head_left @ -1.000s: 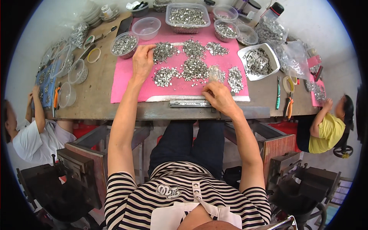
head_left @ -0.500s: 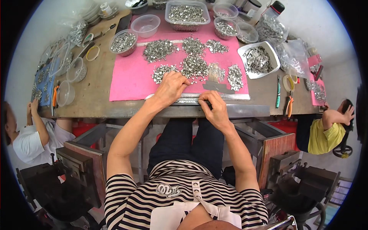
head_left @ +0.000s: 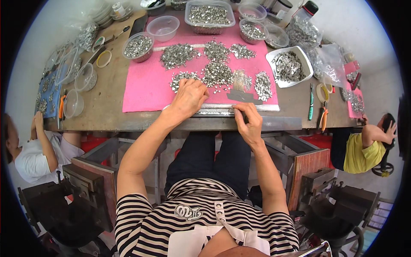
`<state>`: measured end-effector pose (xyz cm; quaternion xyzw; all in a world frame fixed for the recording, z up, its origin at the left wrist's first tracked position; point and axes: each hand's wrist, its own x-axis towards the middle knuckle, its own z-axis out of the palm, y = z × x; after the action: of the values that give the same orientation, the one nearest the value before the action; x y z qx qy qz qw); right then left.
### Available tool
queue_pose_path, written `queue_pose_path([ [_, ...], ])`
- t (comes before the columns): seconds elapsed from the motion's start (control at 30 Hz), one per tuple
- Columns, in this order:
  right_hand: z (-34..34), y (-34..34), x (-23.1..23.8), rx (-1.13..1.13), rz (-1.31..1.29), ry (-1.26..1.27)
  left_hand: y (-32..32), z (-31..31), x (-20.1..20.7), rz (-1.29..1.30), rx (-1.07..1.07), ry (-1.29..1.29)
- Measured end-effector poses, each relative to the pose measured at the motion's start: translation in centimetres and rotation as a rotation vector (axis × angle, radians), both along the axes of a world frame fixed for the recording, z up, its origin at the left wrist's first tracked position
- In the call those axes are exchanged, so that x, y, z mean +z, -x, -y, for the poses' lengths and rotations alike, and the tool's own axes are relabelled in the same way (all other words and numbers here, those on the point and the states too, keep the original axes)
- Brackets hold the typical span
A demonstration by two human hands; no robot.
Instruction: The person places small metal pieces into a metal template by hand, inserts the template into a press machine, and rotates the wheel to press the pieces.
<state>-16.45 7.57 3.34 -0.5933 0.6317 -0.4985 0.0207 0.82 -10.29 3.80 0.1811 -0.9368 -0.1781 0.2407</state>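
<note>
Head view, looking down past a striped shirt and dark trousers to a wooden workbench (head_left: 107, 115). At the near edge of a pink mat (head_left: 145, 92) lies a long metal strip (head_left: 222, 109). The left hand (head_left: 188, 98) rests palm down on the strip's left part, fingers together and curled. The right hand (head_left: 250, 122) pinches the strip's right part between thumb and fingers. Beyond the hands, heaps of small silver metal pieces (head_left: 216, 73) cover the mat. Right of the mat, a white square tray (head_left: 299, 53) holds more pieces. At the mat's far edge, a clear rectangular tub (head_left: 209, 15) and round clear bowls (head_left: 138, 46) hold pieces; one bowl (head_left: 162, 28) looks empty. Right of the mat lies a clear bag (head_left: 299, 32) of pieces.
</note>
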Motion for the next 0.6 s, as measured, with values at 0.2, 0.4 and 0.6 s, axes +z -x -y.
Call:
queue_pose_path([
  [0.2,-0.1,0.4,-1.2,-0.092,0.104,0.002,-0.1,-0.7,0.3,0.020,0.004,0.045],
  [0.4,0.0,0.0,-1.1,-0.099,0.181,-0.001,-0.5,-0.6,-0.5,-0.040,-0.002,0.009],
  [0.6,0.0,0.0,-1.2,-0.105,0.174,0.010,-0.4,-0.8,-0.5,-0.054,0.037,0.014],
])
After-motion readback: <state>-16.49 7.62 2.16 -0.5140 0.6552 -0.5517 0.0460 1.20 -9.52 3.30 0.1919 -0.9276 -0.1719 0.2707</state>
